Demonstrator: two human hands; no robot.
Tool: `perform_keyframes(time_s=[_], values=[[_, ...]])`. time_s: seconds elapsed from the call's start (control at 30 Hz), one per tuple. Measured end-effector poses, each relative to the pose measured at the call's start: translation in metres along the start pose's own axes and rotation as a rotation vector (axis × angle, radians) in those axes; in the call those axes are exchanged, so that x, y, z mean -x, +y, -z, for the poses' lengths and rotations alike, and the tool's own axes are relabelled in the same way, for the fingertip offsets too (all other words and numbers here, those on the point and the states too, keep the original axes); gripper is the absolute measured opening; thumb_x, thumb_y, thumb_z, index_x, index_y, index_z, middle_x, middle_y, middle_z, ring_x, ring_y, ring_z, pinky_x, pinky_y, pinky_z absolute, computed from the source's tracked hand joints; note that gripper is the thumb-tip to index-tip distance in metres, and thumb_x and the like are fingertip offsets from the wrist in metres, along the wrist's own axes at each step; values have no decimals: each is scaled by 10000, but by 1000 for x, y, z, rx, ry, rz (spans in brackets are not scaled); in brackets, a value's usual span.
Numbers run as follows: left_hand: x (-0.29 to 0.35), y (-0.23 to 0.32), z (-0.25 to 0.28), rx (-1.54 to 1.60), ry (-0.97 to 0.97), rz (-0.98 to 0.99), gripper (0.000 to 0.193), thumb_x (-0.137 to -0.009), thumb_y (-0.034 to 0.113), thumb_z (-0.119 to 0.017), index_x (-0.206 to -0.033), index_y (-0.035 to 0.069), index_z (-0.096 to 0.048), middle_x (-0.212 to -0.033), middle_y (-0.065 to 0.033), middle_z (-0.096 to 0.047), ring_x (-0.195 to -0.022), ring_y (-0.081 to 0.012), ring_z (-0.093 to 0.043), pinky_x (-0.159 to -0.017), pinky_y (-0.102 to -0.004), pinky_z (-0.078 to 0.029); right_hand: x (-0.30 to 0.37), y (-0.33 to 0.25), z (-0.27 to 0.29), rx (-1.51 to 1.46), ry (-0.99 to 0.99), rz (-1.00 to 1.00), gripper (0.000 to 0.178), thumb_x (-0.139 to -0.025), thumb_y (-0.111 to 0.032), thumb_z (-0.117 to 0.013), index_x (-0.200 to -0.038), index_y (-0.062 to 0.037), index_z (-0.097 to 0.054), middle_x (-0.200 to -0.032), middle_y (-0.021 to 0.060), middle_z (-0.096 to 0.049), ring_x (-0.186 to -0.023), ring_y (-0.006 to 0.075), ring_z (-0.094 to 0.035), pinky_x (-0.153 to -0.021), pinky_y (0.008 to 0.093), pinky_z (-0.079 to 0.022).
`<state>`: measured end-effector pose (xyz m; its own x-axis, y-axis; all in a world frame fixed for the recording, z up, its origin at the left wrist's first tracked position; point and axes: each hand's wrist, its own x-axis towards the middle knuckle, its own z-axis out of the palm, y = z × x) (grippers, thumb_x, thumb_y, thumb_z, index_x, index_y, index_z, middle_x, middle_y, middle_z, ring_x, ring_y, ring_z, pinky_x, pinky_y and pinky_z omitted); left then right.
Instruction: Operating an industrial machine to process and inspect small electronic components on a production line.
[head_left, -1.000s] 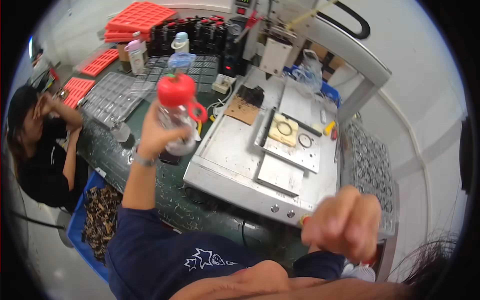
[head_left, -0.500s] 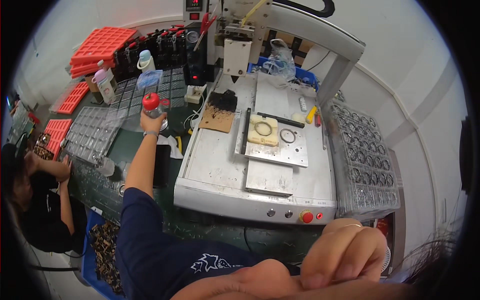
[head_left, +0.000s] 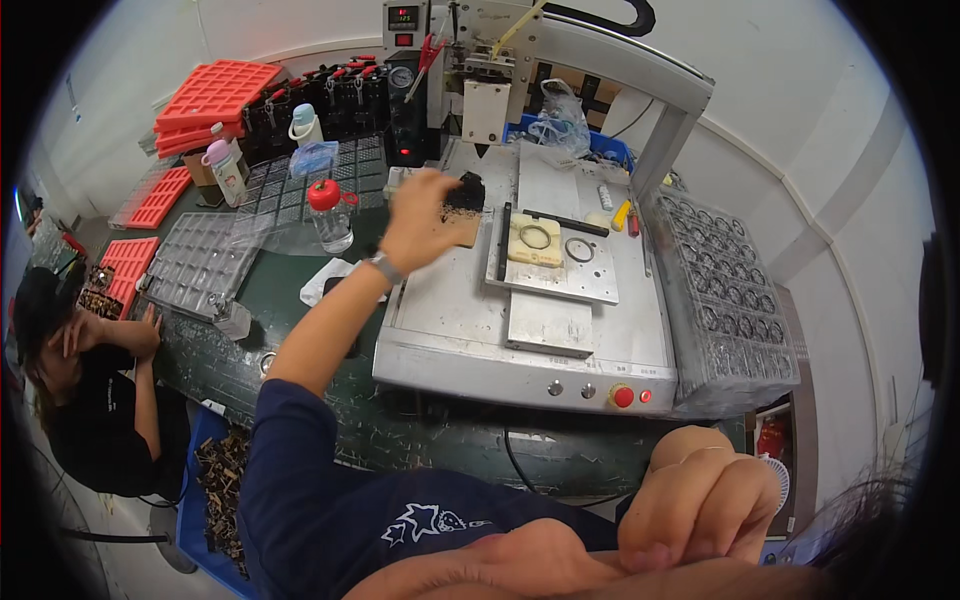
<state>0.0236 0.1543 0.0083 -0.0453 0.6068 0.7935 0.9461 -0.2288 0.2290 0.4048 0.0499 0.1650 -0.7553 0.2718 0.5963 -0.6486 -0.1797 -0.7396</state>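
My left hand hangs spread and empty over the machine bed, small black parts just beyond my fingertips; bottle stands left of it. Parts probably light, stiff: pinch by edges

1 head-worn fisheye view looks steeply down, close, over the workbench.

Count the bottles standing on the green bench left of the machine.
3: red-capped clear bottle nearest the left hand; pink-capped bottle by red trays; blue-capped bottle behind. Others may be hidden.
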Motion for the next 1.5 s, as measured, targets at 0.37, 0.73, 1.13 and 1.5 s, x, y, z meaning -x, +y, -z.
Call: perform_keyframes(time_s=[0.37, 0.73, 1.13, 1.5], values=[[-45, 89, -93, -34, -820, -87, 839, -865, 638, -480, -1394, -9, -406, -1494, -266, -295, -1421, -369, -237, -1162, -433, -193, 13, 1, -33, 120, -7, 71, 258, -867, -97, -692, -992, 67, -535, -1043, 241, -551, -902, 368, -606, -745, 429, -542], [-26, 79, -92, -69, -772, -132, 833, -877, 635, -431, -1448, 35, -339, -1511, -227, -292, -1428, -335, -242, -1166, -424, -193, -12, 25, -44, 176, 121, 135, 204, -845, -74, -707, -904, 50, -556, -904, 214, -590, -809, 320, -612, -665, 410, -551], [-17, 81, -78, -20, -659, -152, 748, -887, 571, -476, -1394, 24, -422, -1469, -225, -369, -1391, -338, -318, -1147, -435, -228, -36, 41, -32, -66, -301, 46, 195, -846, -69, -712, -875, 46, -557, -982, 226, -571, -826, 335, -603, -678, 419, -551], [-18, 84, -84, 12, -594, -166, 714, -864, 541, -512, -1340, 10, -480, -1419, -217, -434, -1358, -331, -373, -1128, -447, -254, -31, 46, -22, -122, -337, 52, 102, -819, 28, -681, -842, 54, -585, -917, 211, -571, -740, 339, -582, -611, 438, -540]])
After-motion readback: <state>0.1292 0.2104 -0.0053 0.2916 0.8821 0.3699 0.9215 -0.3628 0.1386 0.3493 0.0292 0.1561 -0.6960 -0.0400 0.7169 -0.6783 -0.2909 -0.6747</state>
